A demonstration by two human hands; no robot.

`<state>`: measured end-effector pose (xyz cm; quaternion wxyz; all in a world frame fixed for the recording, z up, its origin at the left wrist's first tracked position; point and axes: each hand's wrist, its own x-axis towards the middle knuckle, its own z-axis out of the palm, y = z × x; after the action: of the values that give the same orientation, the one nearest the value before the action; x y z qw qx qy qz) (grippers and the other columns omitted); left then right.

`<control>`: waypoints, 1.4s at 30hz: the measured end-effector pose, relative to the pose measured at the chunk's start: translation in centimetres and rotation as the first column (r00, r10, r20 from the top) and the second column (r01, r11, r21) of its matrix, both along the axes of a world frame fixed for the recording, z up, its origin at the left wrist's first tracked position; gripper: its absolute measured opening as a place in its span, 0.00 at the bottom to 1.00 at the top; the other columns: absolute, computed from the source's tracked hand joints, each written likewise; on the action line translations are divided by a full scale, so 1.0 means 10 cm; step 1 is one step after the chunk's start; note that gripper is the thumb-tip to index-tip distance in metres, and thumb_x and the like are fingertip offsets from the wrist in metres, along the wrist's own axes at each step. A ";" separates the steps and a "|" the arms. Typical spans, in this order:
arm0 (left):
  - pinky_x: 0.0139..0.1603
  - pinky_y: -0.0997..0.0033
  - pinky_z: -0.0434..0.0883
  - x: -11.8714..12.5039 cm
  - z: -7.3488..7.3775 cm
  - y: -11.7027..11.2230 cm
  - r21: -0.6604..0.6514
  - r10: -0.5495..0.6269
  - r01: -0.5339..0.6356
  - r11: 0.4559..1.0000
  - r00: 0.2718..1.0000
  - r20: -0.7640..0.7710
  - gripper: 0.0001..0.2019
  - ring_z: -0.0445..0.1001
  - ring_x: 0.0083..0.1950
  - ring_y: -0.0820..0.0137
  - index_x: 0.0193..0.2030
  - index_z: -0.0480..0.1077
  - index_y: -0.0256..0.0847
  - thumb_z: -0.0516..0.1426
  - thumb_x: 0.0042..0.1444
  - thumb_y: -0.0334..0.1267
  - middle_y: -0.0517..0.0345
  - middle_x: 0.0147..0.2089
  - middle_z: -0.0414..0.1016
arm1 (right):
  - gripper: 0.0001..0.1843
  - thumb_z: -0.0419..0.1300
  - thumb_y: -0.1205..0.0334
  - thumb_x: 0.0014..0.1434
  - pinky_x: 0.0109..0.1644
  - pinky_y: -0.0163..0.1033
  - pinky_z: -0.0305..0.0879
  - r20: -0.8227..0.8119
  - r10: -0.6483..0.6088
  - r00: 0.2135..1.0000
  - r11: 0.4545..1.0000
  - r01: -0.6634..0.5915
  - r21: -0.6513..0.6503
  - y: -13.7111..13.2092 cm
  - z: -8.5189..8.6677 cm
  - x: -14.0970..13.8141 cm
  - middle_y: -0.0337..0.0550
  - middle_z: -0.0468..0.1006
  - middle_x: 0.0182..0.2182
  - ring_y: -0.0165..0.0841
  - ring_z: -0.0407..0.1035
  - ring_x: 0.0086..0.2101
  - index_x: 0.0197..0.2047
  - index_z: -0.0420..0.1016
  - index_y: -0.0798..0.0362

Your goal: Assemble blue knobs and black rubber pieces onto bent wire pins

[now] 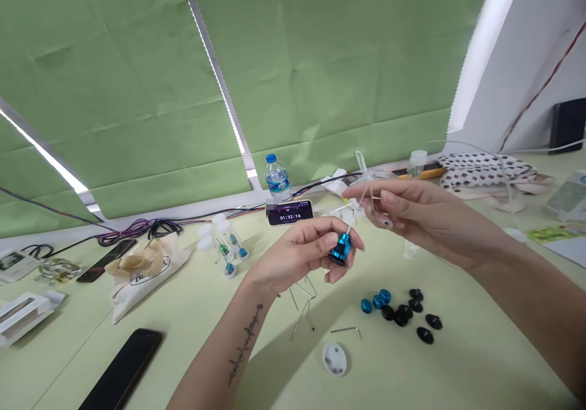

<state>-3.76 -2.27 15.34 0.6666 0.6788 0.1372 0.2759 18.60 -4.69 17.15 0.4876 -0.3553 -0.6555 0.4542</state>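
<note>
While my left hand (302, 248) pinches a small blue metal knob (340, 249) between thumb and fingertips, lifted above the counter (458, 367), my right hand (403, 212) is closed narrowly on a thin white stick (354, 215) whose lower end touches the top of the knob. Below the knob, on the counter, lie a few bent metal hex keys (302, 315) and, nearer to me, a small white lid (334, 359). Right of those keys sit three loose blue knobs (376, 301) just beside a scatter of black caps (414, 315). Beyond the knob a phone showing a timer (290, 212) stands propped, with a water bottle (277, 180) right behind it. Far left of the knob lies a cloth pouch (144, 273), and a dark phone (124, 368) lies flat nearer to me.
</note>
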 end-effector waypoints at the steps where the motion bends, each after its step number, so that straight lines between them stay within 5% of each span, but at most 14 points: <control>1: 0.24 0.70 0.66 0.01 -0.02 0.00 0.002 -0.023 0.023 1.000 1.000 -0.017 0.11 0.64 0.22 0.75 0.41 0.72 0.42 0.57 0.60 0.47 0.54 0.31 0.70 | 0.15 0.61 0.48 0.59 0.25 0.33 0.59 -0.021 0.041 0.999 0.999 -0.041 -0.016 0.00 0.00 0.01 0.39 0.65 0.26 0.27 0.59 0.25 0.42 0.81 0.48; 6: 0.25 0.69 0.66 0.03 -0.07 0.02 0.002 -0.100 0.100 0.995 0.993 -0.060 0.13 0.66 0.23 0.74 0.41 0.73 0.42 0.56 0.60 0.49 0.53 0.32 0.70 | 0.11 0.66 0.52 0.55 0.20 0.32 0.52 -0.091 0.106 0.990 0.993 -0.111 -0.046 0.04 -0.03 0.03 0.38 0.69 0.28 0.21 0.53 0.19 0.31 0.78 0.51; 11: 0.25 0.69 0.68 0.07 -0.08 -0.02 -0.037 -0.138 0.137 0.990 0.990 -0.033 0.15 0.70 0.23 0.73 0.44 0.71 0.42 0.58 0.59 0.50 0.54 0.32 0.73 | 0.11 0.66 0.53 0.55 0.20 0.33 0.53 -0.181 0.162 0.970 0.987 -0.158 0.039 0.03 -0.06 -0.04 0.39 0.73 0.28 0.22 0.59 0.20 0.28 0.76 0.51; 13: 0.25 0.70 0.70 0.08 -0.08 -0.01 -0.034 -0.073 0.071 0.997 0.995 -0.067 0.15 0.73 0.25 0.72 0.45 0.70 0.42 0.58 0.58 0.49 0.54 0.33 0.73 | 0.11 0.64 0.55 0.58 0.21 0.33 0.54 -0.194 0.138 0.971 0.988 -0.122 0.092 0.00 -0.06 -0.06 0.38 0.74 0.27 0.23 0.62 0.21 0.28 0.73 0.50; 15: 0.24 0.72 0.69 0.07 -0.08 0.04 0.038 0.131 -0.128 0.991 0.985 -0.113 0.13 0.72 0.23 0.74 0.43 0.70 0.40 0.59 0.58 0.47 0.57 0.31 0.72 | 0.11 0.61 0.58 0.61 0.22 0.34 0.56 -0.163 0.078 0.983 0.988 -0.055 0.145 -0.02 -0.06 -0.08 0.38 0.74 0.27 0.23 0.64 0.22 0.28 0.71 0.51; 16: 0.23 0.73 0.68 0.06 -0.09 0.09 0.111 0.276 -0.264 0.958 0.953 -0.124 0.12 0.70 0.22 0.75 0.41 0.70 0.39 0.59 0.58 0.47 0.58 0.29 0.71 | 0.11 0.60 0.60 0.63 0.24 0.34 0.58 -0.139 0.034 0.990 0.986 -0.011 0.164 -0.03 -0.06 -0.10 0.38 0.75 0.27 0.23 0.66 0.24 0.28 0.71 0.51; 18: 0.24 0.74 0.66 0.02 -0.13 0.22 0.300 0.558 -0.512 0.805 0.825 -0.090 0.12 0.67 0.22 0.76 0.37 0.69 0.38 0.56 0.60 0.46 0.61 0.26 0.69 | 0.11 0.58 0.62 0.64 0.26 0.34 0.61 -0.104 -0.079 0.991 0.974 0.099 0.203 -0.03 -0.06 -0.12 0.39 0.75 0.27 0.24 0.67 0.26 0.29 0.70 0.51; 20: 0.34 0.69 0.70 -0.02 -0.19 0.35 0.457 0.680 -0.590 0.665 0.732 -0.045 0.11 0.72 0.31 0.72 0.38 0.69 0.38 0.56 0.61 0.45 0.56 0.32 0.73 | 0.09 0.59 0.62 0.64 0.27 0.34 0.63 -0.095 -0.203 0.975 0.947 0.220 0.234 -0.02 -0.07 -0.14 0.40 0.75 0.27 0.25 0.68 0.26 0.31 0.70 0.51; 21: 0.41 0.65 0.71 -0.04 -0.23 0.40 0.527 0.689 -0.560 0.639 0.721 -0.069 0.12 0.74 0.38 0.68 0.41 0.70 0.38 0.58 0.59 0.45 0.52 0.39 0.75 | 0.08 0.59 0.62 0.64 0.27 0.34 0.65 -0.094 -0.251 0.963 0.932 0.267 0.247 0.00 -0.09 -0.15 0.40 0.76 0.27 0.26 0.69 0.26 0.31 0.70 0.51; 24: 0.57 0.53 0.65 -0.04 -0.39 0.50 0.603 0.564 -0.348 0.718 0.799 -0.210 0.32 0.68 0.58 0.56 0.56 0.64 0.41 0.68 0.45 0.46 0.44 0.58 0.69 | 0.07 0.62 0.60 0.61 0.30 0.36 0.71 -0.075 -0.316 0.946 0.900 0.324 0.293 0.06 -0.15 -0.17 0.41 0.78 0.28 0.28 0.72 0.26 0.32 0.71 0.52; 26: 0.58 0.52 0.64 0.03 -0.51 0.50 0.578 0.457 -0.229 0.783 0.842 -0.285 0.38 0.66 0.61 0.53 0.60 0.59 0.43 0.69 0.43 0.46 0.43 0.61 0.67 | 0.08 0.63 0.58 0.60 0.30 0.37 0.73 -0.057 -0.324 0.944 0.895 0.325 0.305 0.10 -0.19 -0.17 0.41 0.78 0.28 0.29 0.73 0.26 0.32 0.71 0.52; 33: 0.45 0.65 0.66 0.25 -0.75 0.49 0.407 0.366 -0.263 0.875 0.909 -0.198 0.22 0.73 0.41 0.67 0.54 0.54 0.41 0.60 0.57 0.38 0.55 0.40 0.74 | 0.12 0.62 0.53 0.60 0.33 0.40 0.77 0.065 -0.346 0.936 0.910 0.318 0.267 0.21 -0.31 -0.18 0.41 0.79 0.27 0.32 0.76 0.27 0.33 0.70 0.52; 37: 0.40 0.68 0.65 0.21 -0.68 0.51 0.391 0.414 -0.330 0.859 0.898 -0.152 0.27 0.73 0.37 0.68 0.52 0.53 0.43 0.64 0.52 0.41 0.60 0.35 0.71 | 0.12 0.59 0.52 0.62 0.35 0.41 0.77 0.153 -0.360 0.920 0.903 0.303 0.306 0.24 -0.37 -0.18 0.41 0.79 0.29 0.33 0.77 0.29 0.34 0.70 0.52; 42: 0.35 0.71 0.63 0.13 -0.53 0.45 0.546 0.484 -0.340 0.766 0.863 -0.142 0.26 0.68 0.33 0.71 0.53 0.53 0.44 0.61 0.55 0.47 0.62 0.35 0.65 | 0.05 0.57 0.59 0.64 0.33 0.38 0.73 0.215 -0.502 0.838 0.796 0.351 0.493 0.22 -0.37 -0.14 0.39 0.78 0.28 0.31 0.75 0.27 0.37 0.71 0.50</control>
<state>-2.48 2.25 10.02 0.3624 0.8125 0.2984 0.3457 17.19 -2.45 13.44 0.5260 -0.4499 -0.7139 0.1057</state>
